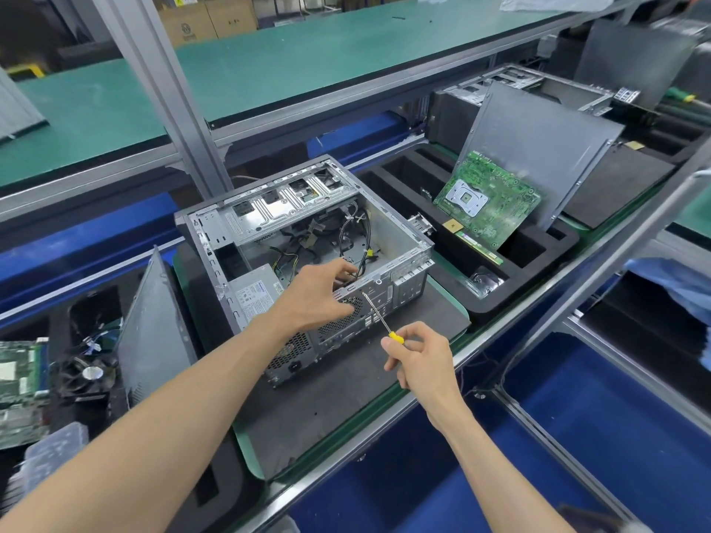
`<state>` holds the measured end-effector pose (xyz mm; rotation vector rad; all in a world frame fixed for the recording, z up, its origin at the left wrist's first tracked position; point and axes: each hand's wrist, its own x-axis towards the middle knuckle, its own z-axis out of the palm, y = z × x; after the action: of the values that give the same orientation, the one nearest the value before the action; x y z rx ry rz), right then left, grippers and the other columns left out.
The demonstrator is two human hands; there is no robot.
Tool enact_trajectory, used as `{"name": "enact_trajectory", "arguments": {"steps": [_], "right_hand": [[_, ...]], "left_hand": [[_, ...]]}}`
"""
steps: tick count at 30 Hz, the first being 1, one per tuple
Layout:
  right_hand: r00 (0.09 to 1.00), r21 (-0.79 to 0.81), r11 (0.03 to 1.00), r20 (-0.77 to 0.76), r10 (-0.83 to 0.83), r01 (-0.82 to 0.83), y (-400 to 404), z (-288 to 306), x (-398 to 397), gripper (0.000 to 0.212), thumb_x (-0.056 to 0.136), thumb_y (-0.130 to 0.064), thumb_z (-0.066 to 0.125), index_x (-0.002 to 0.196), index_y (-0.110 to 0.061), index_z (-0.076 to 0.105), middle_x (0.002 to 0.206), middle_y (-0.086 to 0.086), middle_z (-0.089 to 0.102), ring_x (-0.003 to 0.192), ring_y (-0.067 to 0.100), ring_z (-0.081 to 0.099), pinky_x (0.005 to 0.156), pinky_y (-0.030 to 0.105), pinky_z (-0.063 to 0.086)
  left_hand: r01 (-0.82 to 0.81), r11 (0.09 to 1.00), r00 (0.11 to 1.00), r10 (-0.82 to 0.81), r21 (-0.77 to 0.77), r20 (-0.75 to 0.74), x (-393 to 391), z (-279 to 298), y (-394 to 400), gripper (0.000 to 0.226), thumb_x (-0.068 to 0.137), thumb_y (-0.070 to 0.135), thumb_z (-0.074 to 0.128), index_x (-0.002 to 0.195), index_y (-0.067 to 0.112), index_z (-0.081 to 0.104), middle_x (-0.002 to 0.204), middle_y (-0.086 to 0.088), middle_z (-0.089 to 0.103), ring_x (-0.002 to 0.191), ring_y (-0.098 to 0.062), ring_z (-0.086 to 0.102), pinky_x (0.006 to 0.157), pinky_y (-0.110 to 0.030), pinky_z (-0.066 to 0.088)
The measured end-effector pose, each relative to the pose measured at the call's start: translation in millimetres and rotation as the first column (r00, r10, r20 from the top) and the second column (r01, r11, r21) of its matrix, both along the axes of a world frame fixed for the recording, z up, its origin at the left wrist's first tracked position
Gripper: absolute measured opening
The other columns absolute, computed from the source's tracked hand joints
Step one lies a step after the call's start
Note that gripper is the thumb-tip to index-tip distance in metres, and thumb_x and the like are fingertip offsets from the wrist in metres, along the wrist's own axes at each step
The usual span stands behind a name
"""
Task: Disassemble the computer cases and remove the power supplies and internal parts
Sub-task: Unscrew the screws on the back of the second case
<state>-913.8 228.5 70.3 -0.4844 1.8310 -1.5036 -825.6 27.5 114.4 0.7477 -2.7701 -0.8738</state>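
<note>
Open computer case (304, 240) on the grey mat (346, 390): left hand (319, 298) curls over its stiff, probably sharp-edged rear rim, right hand (419, 359) pinches the screwdriver (381, 317); the boxy power supply (256, 294) likely lifts best by its sides.

Left grip (315, 294) curled forward, fingers bent; right grip (417, 359) pinches (thumb against fingertips).
</note>
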Motion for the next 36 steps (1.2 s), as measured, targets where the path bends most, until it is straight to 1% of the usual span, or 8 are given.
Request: {"name": "enact_trajectory", "arguments": {"steps": [2, 4, 6, 13, 17, 21, 31, 36], "right_hand": [[0.999, -0.006, 0.999, -0.027, 0.036, -0.036, -1.5, 2.1, 1.7, 0.011, 0.094, -0.015, 0.068, 0.088, -0.009, 0.061, 0.059, 0.010, 0.067, 0.041, 0.018, 0.042, 0.044, 0.027, 0.038], [0.996, -0.013, 0.997, -0.046, 0.076, -0.076, -3.2, 2.8, 5.7, 0.012, 0.094, -0.014, 0.067, 0.086, -0.006, 0.063, 0.060, 0.013, 0.067, 0.040, 0.018, 0.041, 0.045, 0.027, 0.037], [0.991, -0.010, 0.992, -0.057, 0.122, -0.122, -5.6, 2.7, 13.0, 0.014, 0.095, -0.014, 0.065, 0.083, -0.006, 0.066, 0.059, 0.014, 0.067, 0.039, 0.017, 0.042, 0.046, 0.027, 0.037], [0.976, -0.002, 0.977, -0.048, 0.212, -0.212, -15.5, -4.2, 42.1, 0.023, 0.097, -0.018, 0.062, 0.075, -0.011, 0.066, 0.056, 0.010, 0.066, 0.037, 0.018, 0.042, 0.045, 0.025, 0.038], [0.975, 0.014, 0.977, -0.058, 0.215, -0.214, -17.9, -5.1, 46.9, 0.026, 0.098, -0.021, 0.060, 0.075, -0.013, 0.067, 0.054, 0.005, 0.065, 0.036, 0.015, 0.043, 0.045, 0.024, 0.039], [0.973, 0.048, 0.977, -0.089, 0.214, -0.210, -15.9, -6.9, 50.7, 0.029, 0.099, -0.023, 0.058, 0.073, -0.013, 0.068, 0.053, 0.006, 0.065, 0.037, 0.013, 0.045, 0.051, 0.024, 0.039], [0.895, 0.074, 0.985, -0.412, 0.174, -0.158, -12.5, -6.1, 55.6, 0.020, 0.093, -0.029, 0.067, 0.075, -0.022, 0.066, 0.054, 0.003, 0.054, 0.051, 0.018, 0.043, 0.054, 0.033, 0.043], [0.908, 0.047, 0.987, -0.389, 0.157, -0.150, -12.7, -8.8, 54.9, 0.023, 0.093, -0.030, 0.068, 0.071, -0.027, 0.063, 0.056, 0.009, 0.050, 0.051, 0.015, 0.037, 0.055, 0.034, 0.041]], "left_hand": [[0.053, 0.994, 0.986, -0.037, -0.100, 0.163, 6.6, 0.6, -9.3, 0.050, 0.072, 0.029, 0.079, 0.119, 0.020, 0.065, 0.095, 0.014, 0.064, 0.070, -0.003, 0.060, 0.072, -0.022, 0.050], [0.069, 0.986, 0.959, -0.023, -0.154, 0.281, 15.2, 0.7, -16.5, 0.028, 0.069, 0.034, 0.080, 0.080, 0.015, 0.061, 0.059, 0.009, 0.052, 0.048, -0.008, 0.042, 0.055, -0.026, 0.043], [0.122, 0.976, 0.940, -0.056, -0.178, 0.335, 24.8, -0.5, -20.9, 0.041, 0.071, 0.036, 0.081, 0.067, 0.014, 0.046, 0.048, 0.005, 0.036, 0.045, -0.013, 0.031, 0.051, -0.034, 0.042], [0.181, 0.946, 0.963, -0.115, -0.270, 0.245, 40.1, -6.4, -20.8, 0.044, 0.084, 0.041, 0.074, 0.068, 0.003, 0.058, 0.058, -0.016, 0.053, 0.060, -0.028, 0.045, 0.061, -0.011, 0.028], [0.165, 0.946, 0.974, -0.111, -0.279, 0.199, 42.0, -4.7, -16.3, 0.038, 0.088, 0.036, 0.071, 0.068, 0.006, 0.059, 0.054, -0.003, 0.040, 0.068, -0.036, 0.055, 0.069, -0.002, 0.026], [0.181, 0.943, 0.978, -0.142, -0.280, 0.155, 42.9, -5.5, -14.4, 0.044, 0.088, 0.035, 0.073, 0.060, 0.018, 0.044, 0.049, 0.003, 0.033, 0.065, -0.036, 0.053, 0.069, -0.002, 0.025], [0.165, 0.939, 0.985, -0.140, -0.301, 0.104, 43.1, -11.9, -17.6, 0.046, 0.089, 0.038, 0.071, 0.059, 0.014, 0.045, 0.047, 0.005, 0.032, 0.059, -0.031, 0.047, 0.069, -0.007, 0.023], [0.161, 0.945, 0.985, -0.135, -0.285, 0.111, 42.7, -15.0, -20.4, 0.042, 0.089, 0.036, 0.068, 0.064, 0.005, 0.053, 0.049, 0.002, 0.029, 0.056, -0.023, 0.030, 0.076, -0.012, 0.025]]}}
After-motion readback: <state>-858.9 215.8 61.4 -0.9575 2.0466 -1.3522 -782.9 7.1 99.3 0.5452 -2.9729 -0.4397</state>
